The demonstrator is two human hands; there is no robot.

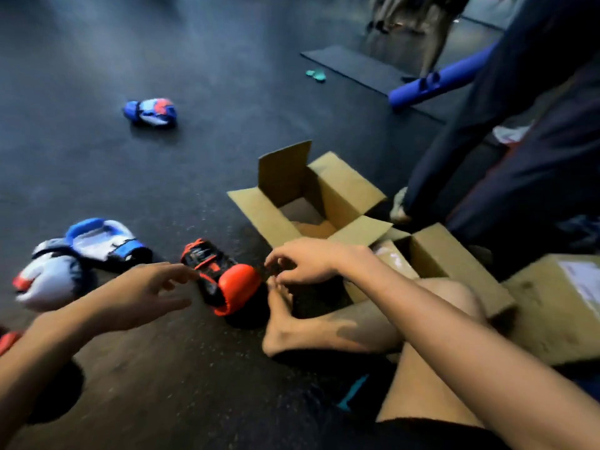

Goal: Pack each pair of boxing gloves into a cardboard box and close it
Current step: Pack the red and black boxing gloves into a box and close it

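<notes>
Left hand (139, 295): lower left of the frame, fingers spread and nearly straight, holding nothing; fingertips reach the near edge of the red and black glove (220, 280).
Right hand (308, 263): centre of the frame, fingers curled downward just right of that glove's red cuff; blur hides whether they pinch anything, possibly a strap.
Red and black glove: lying on the dark floor (194, 157) between both hands, outside the box.
Open cardboard box (344, 186): right of centre, flaps standing open, just above the right hand.
White and blue gloves (97, 243): left edge, side by side on the floor.
Lone glove (151, 112): upper left, well apart.
Bare foot (292, 323): under the right wrist.
Closed box (552, 306): right edge.
</notes>
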